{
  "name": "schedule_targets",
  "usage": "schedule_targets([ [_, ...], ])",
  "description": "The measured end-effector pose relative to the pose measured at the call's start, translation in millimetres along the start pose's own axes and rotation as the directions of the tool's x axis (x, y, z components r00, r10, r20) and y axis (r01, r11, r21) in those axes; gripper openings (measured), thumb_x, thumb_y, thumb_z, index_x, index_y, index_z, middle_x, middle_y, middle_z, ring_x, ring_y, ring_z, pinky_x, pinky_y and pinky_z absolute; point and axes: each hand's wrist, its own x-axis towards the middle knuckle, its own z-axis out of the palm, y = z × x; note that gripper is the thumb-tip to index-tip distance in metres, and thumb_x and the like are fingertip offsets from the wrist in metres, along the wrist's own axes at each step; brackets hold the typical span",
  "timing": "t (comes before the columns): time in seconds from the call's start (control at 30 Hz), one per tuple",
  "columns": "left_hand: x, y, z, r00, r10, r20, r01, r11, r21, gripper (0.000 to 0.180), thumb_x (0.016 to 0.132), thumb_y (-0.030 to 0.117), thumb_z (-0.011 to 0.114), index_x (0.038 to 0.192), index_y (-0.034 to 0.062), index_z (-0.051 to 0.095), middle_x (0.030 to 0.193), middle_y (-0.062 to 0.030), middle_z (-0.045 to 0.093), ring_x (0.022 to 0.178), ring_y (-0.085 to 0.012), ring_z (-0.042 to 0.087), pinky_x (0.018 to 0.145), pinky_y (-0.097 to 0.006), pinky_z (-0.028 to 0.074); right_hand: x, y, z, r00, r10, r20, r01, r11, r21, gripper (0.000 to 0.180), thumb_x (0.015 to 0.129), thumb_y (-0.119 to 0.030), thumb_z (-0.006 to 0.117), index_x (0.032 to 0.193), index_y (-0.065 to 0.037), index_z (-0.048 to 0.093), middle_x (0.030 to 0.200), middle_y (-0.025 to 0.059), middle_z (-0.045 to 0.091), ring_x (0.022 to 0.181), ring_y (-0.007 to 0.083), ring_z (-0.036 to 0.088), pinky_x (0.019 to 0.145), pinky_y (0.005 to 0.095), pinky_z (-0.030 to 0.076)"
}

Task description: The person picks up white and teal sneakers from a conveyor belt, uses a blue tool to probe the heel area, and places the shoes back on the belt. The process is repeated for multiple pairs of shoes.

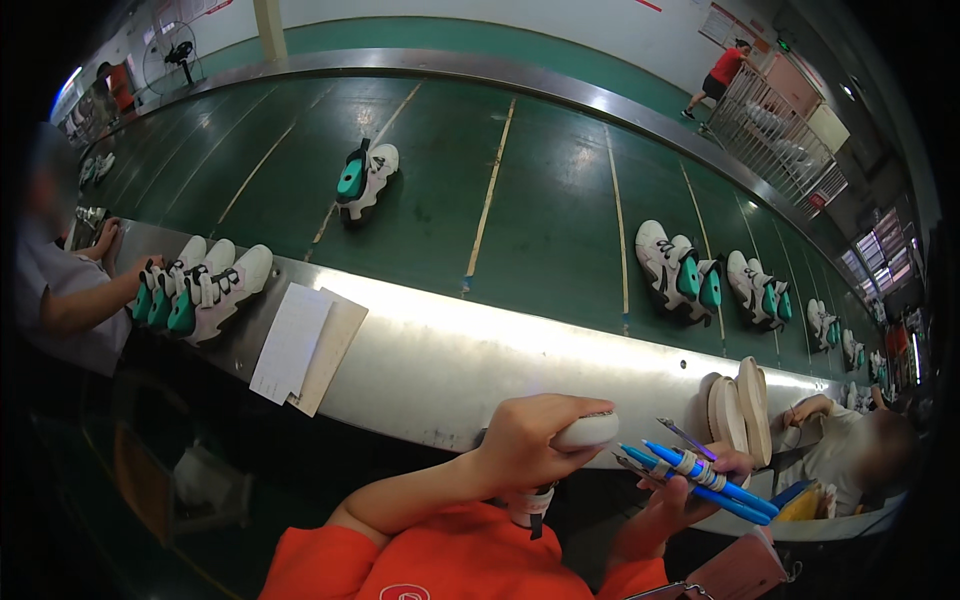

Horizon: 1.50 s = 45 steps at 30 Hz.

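Note:
My left hand [535,440] is closed over the toe of a white shoe [588,430] held against my orange shirt, below the steel edge of the conveyor. My right hand [690,495] grips a bundle of blue pens [700,478] and a thin pointed tool, just right of the shoe. Both hands are close together at the bottom centre.
A dark green conveyor belt [540,200] carries white and teal shoe pairs [365,178] [680,270] [757,290]. A person at left [70,300] holds several shoes [200,288]. Papers [300,345] lie on the steel ledge. Stacked pale soles [740,410] stand right, beside another seated person [850,450].

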Motion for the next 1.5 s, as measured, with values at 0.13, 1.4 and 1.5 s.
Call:
schedule_targets([
  [0.13, 6.9, -12.3, -10.6, 0.993, -0.114, -0.008, 0.114, 0.993, -0.003, 0.036, 0.063, 0.010, 0.077, 0.097, 0.0039, 0.065, 0.086, -0.0103, 0.066, 0.076, -0.0191, 0.065, 0.070, -0.027, 0.051, -9.0, 9.1, -10.4, 0.992, 0.089, -0.092, -0.091, 0.996, -0.020, 0.045, 0.071, -0.009, 0.068, 0.099, -0.007, 0.033, 0.080, 0.0072, 0.043, 0.059, 0.0163, 0.061, 0.045, 0.0247, 0.056],
  [1.4, -145.0, -123.8, -44.9, 0.663, 0.594, 0.455, -0.748, 0.501, 0.435, 0.067, 0.076, 0.015, 0.061, 0.125, 0.0501, 0.031, 0.136, -0.0064, 0.029, 0.129, -0.0280, 0.028, 0.108, -0.051, 0.016, -80.2, 77.4, -23.3, 0.677, 0.734, 0.057, -0.730, 0.661, 0.174, 0.032, 0.091, -0.042, 0.040, 0.088, -0.010, 0.045, 0.063, 0.0025, 0.049, 0.044, 0.0073, 0.046, 0.033, 0.0184, 0.030],
  [1.5, -124.1, -90.3, -40.8, 0.867, 0.430, 0.254, -0.489, 0.832, 0.263, 0.063, 0.074, 0.017, 0.065, 0.123, 0.0434, 0.036, 0.128, -0.0079, 0.038, 0.122, -0.0278, 0.037, 0.107, -0.050, 0.021, -80.1, 76.1, -25.0, 0.672, 0.740, 0.014, -0.732, 0.661, 0.165, 0.035, 0.090, -0.044, 0.042, 0.089, -0.010, 0.044, 0.060, 0.0044, 0.052, 0.042, 0.0077, 0.045, 0.033, 0.0185, 0.030],
])
